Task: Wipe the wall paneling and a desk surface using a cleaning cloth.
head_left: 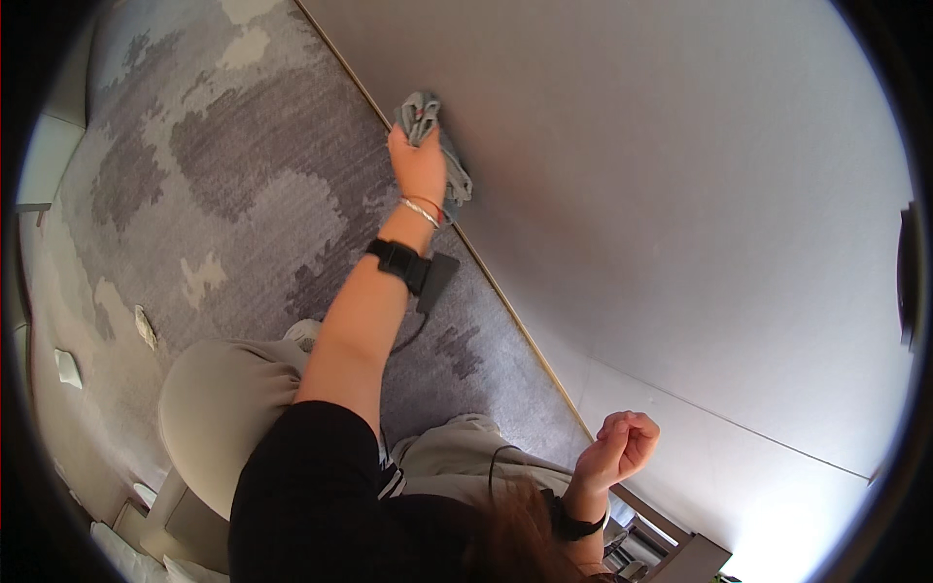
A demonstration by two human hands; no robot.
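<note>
A grey cloth (432, 136) is pressed against a pale grey wall (680, 194), low down, just above the thin line where the wall meets the floor. The left hand (418, 165) has it bunched in a closed grip, fingers wrapped over the crumpled fabric, with folds sticking out above and to the right of the knuckles. That arm reaches out straight from a black sleeve (311, 486); on the wrist sit a thin bracelet (421, 211) and, further back, a black strap (397, 260) carrying a small dark box. The right hand (622, 442) is held up near the wall, well apart from the cloth, curled into a loose fist with nothing in it; a black band (569, 525) circles its wrist. Below the arms are the person's knees in light beige trousers (224, 408). The floor is a carpet (214, 175) patterned in blotches of grey and off-white, with a few small white scraps (144, 325) lying on it at the left. A seam runs across the wall at the lower right.
</note>
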